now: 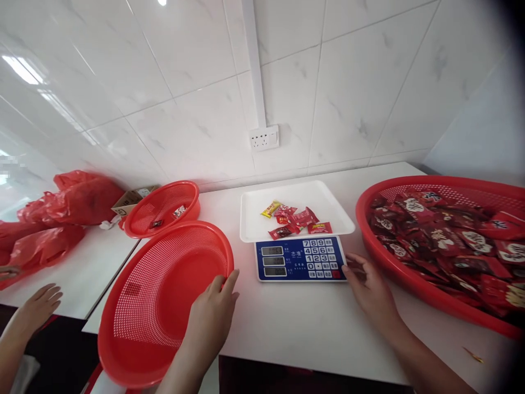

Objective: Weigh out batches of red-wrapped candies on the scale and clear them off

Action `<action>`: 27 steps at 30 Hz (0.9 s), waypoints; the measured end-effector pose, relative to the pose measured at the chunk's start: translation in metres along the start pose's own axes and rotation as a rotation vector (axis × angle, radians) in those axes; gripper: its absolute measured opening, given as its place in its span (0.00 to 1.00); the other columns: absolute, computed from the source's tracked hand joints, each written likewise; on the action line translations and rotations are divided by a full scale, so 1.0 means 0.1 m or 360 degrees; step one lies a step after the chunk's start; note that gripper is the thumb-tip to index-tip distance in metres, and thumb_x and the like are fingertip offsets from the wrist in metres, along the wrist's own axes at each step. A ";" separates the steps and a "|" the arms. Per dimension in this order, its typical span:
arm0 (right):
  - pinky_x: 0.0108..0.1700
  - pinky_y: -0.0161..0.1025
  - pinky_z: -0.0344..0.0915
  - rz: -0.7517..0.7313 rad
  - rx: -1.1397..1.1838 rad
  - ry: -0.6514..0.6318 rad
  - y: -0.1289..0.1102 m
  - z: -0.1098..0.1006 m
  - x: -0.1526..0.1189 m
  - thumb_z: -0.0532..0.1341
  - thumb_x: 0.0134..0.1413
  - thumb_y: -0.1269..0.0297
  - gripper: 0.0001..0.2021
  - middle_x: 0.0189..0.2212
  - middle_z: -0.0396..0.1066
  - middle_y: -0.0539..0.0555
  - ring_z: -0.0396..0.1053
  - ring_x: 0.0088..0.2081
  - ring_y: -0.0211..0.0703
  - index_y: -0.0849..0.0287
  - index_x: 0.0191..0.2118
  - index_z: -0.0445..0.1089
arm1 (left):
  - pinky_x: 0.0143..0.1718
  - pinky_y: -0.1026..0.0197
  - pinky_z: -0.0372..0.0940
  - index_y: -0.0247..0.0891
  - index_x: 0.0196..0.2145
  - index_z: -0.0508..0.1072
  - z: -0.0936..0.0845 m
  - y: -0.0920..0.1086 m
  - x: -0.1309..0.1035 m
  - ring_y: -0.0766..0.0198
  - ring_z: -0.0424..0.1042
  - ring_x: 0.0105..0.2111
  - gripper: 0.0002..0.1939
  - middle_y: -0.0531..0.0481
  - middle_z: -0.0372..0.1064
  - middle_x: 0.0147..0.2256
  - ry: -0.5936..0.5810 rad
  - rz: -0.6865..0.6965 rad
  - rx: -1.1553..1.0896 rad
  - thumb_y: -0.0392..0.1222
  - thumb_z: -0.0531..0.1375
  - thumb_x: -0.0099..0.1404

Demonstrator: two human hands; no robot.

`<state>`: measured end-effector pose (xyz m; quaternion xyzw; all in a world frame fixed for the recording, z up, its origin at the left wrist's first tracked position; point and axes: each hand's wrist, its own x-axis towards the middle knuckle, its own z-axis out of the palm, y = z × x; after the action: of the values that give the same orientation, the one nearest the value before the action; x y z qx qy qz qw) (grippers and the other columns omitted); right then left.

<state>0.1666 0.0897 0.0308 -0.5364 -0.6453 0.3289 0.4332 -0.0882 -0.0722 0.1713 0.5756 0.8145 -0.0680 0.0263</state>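
White table (283,334) — left hand (211,312) gripping a red basket (176,295) by the rim; right hand (371,298) half-open, empty, touching the scale (297,260)

on the tabletop (283,323), the scale (301,260) stands in the middle, with sweets (301,219) on the tray (254,224) behind its keys. left of it lies the front basket (180,295), the rear basket (164,198) behind that and bags (88,197) farther left; right of it, the right-hand basket (363,219) has packets (443,241) in it. behind the tray is the wall (353,93) with a socket (262,139) on it.
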 end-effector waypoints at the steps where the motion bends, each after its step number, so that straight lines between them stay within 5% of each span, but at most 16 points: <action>1: 0.44 0.48 0.67 -0.0095 -0.0087 0.0059 -0.06 -0.01 -0.02 0.54 0.53 0.54 0.17 0.42 0.68 0.58 0.68 0.41 0.48 0.57 0.46 0.63 | 0.28 0.65 0.63 0.41 0.59 0.58 -0.02 0.02 0.05 0.60 0.71 0.36 0.21 0.46 0.67 0.42 0.0014 -0.0002 0.0021 0.37 0.49 0.68; 5: 0.48 0.47 0.64 -0.0698 -0.0392 0.0173 -0.38 -0.05 -0.02 0.53 0.57 0.59 0.14 0.42 0.69 0.59 0.66 0.45 0.49 0.58 0.45 0.66 | 0.29 0.64 0.62 0.41 0.59 0.56 -0.08 0.06 0.27 0.59 0.71 0.37 0.21 0.45 0.68 0.42 0.0080 0.0010 -0.0045 0.42 0.49 0.69; 8: 0.50 0.47 0.61 -0.0927 -0.0589 0.0150 -0.64 -0.07 0.15 0.52 0.58 0.61 0.14 0.44 0.70 0.60 0.66 0.47 0.50 0.59 0.46 0.66 | 0.29 0.62 0.63 0.40 0.59 0.55 -0.11 0.07 0.42 0.57 0.71 0.37 0.22 0.44 0.69 0.42 0.0122 0.0025 -0.0127 0.46 0.48 0.69; 11: 0.47 0.50 0.60 -0.0833 -0.0901 0.0106 -0.86 -0.07 0.40 0.51 0.58 0.61 0.15 0.43 0.72 0.61 0.68 0.46 0.53 0.61 0.47 0.66 | 0.31 0.59 0.65 0.38 0.58 0.57 -0.10 0.09 0.50 0.55 0.71 0.38 0.22 0.44 0.70 0.42 0.0196 0.0041 -0.0156 0.45 0.49 0.68; 15: 0.43 0.51 0.60 -0.0570 -0.1271 -0.0119 -1.04 -0.03 0.68 0.51 0.58 0.60 0.18 0.38 0.75 0.59 0.69 0.43 0.57 0.60 0.52 0.64 | 0.45 0.54 0.65 0.36 0.55 0.61 0.01 0.12 0.44 0.52 0.64 0.51 0.20 0.41 0.65 0.51 0.0588 0.0236 -0.0214 0.42 0.53 0.67; 19: 0.37 0.42 0.62 -0.0421 -0.1153 -0.0351 -1.08 0.01 0.81 0.53 0.56 0.60 0.15 0.38 0.74 0.55 0.70 0.39 0.51 0.57 0.48 0.66 | 0.49 0.53 0.63 0.38 0.54 0.63 0.22 0.07 0.21 0.54 0.62 0.53 0.19 0.43 0.65 0.52 0.0836 0.0434 -0.0304 0.44 0.51 0.67; 23: 0.34 0.37 0.63 -0.0338 -0.0918 -0.0458 -1.06 0.00 0.86 0.53 0.54 0.60 0.13 0.38 0.73 0.54 0.71 0.37 0.45 0.55 0.44 0.67 | 0.47 0.48 0.65 0.40 0.55 0.63 0.44 -0.19 -0.03 0.50 0.62 0.54 0.20 0.43 0.64 0.54 0.0822 0.0274 -0.0240 0.46 0.50 0.67; 27: 0.36 0.38 0.63 -0.0328 -0.0963 -0.0679 -1.12 -0.08 0.87 0.52 0.55 0.59 0.11 0.40 0.74 0.50 0.70 0.40 0.46 0.51 0.41 0.69 | 0.42 0.50 0.68 0.40 0.55 0.64 0.55 -0.44 -0.16 0.50 0.68 0.49 0.21 0.43 0.68 0.50 0.0615 0.0073 -0.0250 0.46 0.51 0.66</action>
<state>0.1243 0.1506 0.1515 -0.4918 -0.8394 0.1825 0.1420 -0.1259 -0.1097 0.1225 0.5924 0.7939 0.1081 -0.0841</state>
